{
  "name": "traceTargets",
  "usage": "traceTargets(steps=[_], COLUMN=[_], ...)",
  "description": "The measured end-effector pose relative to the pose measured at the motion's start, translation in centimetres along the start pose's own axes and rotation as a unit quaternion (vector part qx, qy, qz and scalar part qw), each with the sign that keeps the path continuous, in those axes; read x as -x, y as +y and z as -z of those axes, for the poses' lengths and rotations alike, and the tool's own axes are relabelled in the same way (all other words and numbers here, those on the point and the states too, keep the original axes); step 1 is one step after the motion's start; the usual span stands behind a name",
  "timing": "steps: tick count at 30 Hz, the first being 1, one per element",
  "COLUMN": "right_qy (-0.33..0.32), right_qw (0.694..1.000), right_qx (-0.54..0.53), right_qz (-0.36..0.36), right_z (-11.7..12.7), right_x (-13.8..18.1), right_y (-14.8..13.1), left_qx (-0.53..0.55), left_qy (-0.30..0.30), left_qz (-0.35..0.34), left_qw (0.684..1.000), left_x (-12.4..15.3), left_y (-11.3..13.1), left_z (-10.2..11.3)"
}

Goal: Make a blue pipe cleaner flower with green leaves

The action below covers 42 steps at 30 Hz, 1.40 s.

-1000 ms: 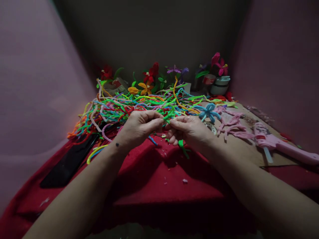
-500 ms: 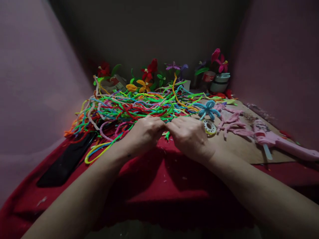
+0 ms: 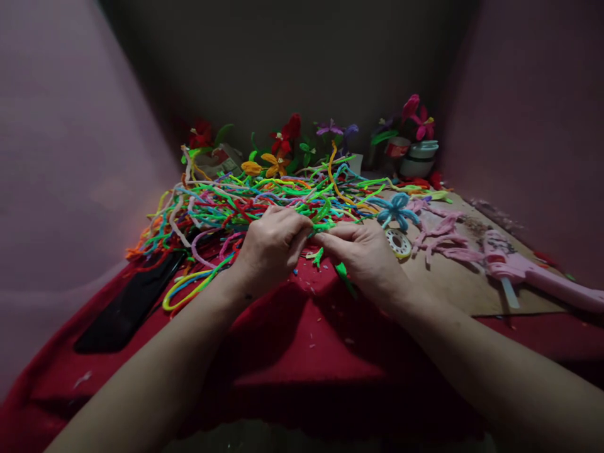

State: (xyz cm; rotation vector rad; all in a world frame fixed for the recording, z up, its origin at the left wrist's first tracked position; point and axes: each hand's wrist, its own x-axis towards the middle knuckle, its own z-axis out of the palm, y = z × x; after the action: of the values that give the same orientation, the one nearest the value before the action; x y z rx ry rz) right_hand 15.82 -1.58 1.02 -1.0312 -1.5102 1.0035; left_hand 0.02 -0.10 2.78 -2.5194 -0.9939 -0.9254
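From the head-worn camera, a pale blue-lidded jar (image 3: 418,160) with a dark band stands at the back right of the red-covered counter (image 3: 306,352), beside a red-labelled cup (image 3: 397,147); their contents cannot be made out. A magenta pipe-cleaner flower (image 3: 419,119) rises just above the jar, and whether its stem goes inside is hidden.

Both forearms come in from the lower corners and converge at the middle, backs of the hands up, wrists low over the cloth. The left hand (image 3: 274,242) is curled, its thumb folded under the fingers; the right hand (image 3: 365,255) reaches across with thumb and index finger extended toward it. Their fingertips nearly meet, both pinched on a green pipe cleaner (image 3: 326,226) at the front edge of the heap of coloured pipe cleaners (image 3: 264,189). The held part seems to run roughly crosswise between the hands, though the fingers cover much of it and its ends merge with green strands behind.

Below the fingertips lies a small forked green piece (image 3: 318,257); a knotted green piece (image 3: 346,279) beside the right hand slants downward to the right. Past that hand are a white spool (image 3: 399,243) and a blue pipe-cleaner flower (image 3: 397,211), with a pink glue gun (image 3: 533,270) farther right, its handle pointing right
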Motion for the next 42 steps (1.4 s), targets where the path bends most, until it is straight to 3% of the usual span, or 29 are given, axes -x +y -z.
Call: traceTargets(steps=[4,9,11,13,15,17,19,22,28,30,32,35,37,40,42], right_qy=[-0.017,0.109,0.092,-0.008,-0.103,-0.140,-0.142,-0.142,-0.142,-0.108,-0.060,0.011,0.038,0.033,0.009], right_qw=[0.994,0.946,0.948,0.976,0.991,0.984,0.970,0.958,0.973,0.980,0.987,0.992,0.992,0.993,0.991], right_qx=[0.107,0.238,0.229,0.180,0.091,-0.019,-0.113,-0.151,-0.040,-0.038,-0.062,-0.084,-0.093,-0.100,-0.105], right_qz=[0.021,0.189,0.201,0.121,-0.005,-0.107,-0.162,-0.198,-0.180,-0.161,-0.139,-0.094,-0.070,-0.059,-0.077], right_z=[0.1,0.7,1.0,1.3,1.5,1.5,1.5,1.4,1.0,0.9,0.9,1.0,1.0,0.6,0.3], right_x=[0.4,0.0,-0.4,-0.9,-1.3,-1.6,-1.6,-1.5,-1.1,-1.1,-1.2,-1.4,-1.3,-1.0,-0.7], right_y=[-0.3,0.0,0.0,0.1,0.4,0.7,1.0,1.2,0.7,0.6,0.7,1.0,1.2,1.1,0.9], left_qx=[-0.079,-0.091,-0.070,-0.052,-0.045,-0.052,-0.062,-0.072,-0.079,-0.084,-0.091,-0.031,0.106,0.345,0.425], left_qy=[-0.041,-0.101,-0.121,-0.136,-0.145,-0.142,-0.132,-0.127,-0.167,-0.127,-0.034,0.090,0.055,-0.065,-0.045], left_qz=[-0.053,-0.061,-0.078,-0.100,-0.117,-0.127,-0.133,-0.136,-0.130,-0.120,-0.072,0.097,0.227,0.353,0.392], left_qw=[0.995,0.989,0.987,0.984,0.981,0.980,0.980,0.980,0.974,0.981,0.993,0.991,0.967,0.868,0.814], left_x=[0.1,0.1,0.1,0.1,0.1,0.1,0.2,0.2,0.1,0.0,0.0,-0.1,-0.2,-0.4,-0.4], left_y=[-0.8,-1.0,-0.9,-0.8,-0.7,-0.6,-0.6,-0.5,-0.3,-0.1,0.4,1.2,1.5,1.4,1.1], left_z=[-0.3,-0.3,-0.2,-0.2,-0.1,0.0,0.1,0.1,-0.1,0.3,0.8,1.3,1.0,-0.2,-0.8])
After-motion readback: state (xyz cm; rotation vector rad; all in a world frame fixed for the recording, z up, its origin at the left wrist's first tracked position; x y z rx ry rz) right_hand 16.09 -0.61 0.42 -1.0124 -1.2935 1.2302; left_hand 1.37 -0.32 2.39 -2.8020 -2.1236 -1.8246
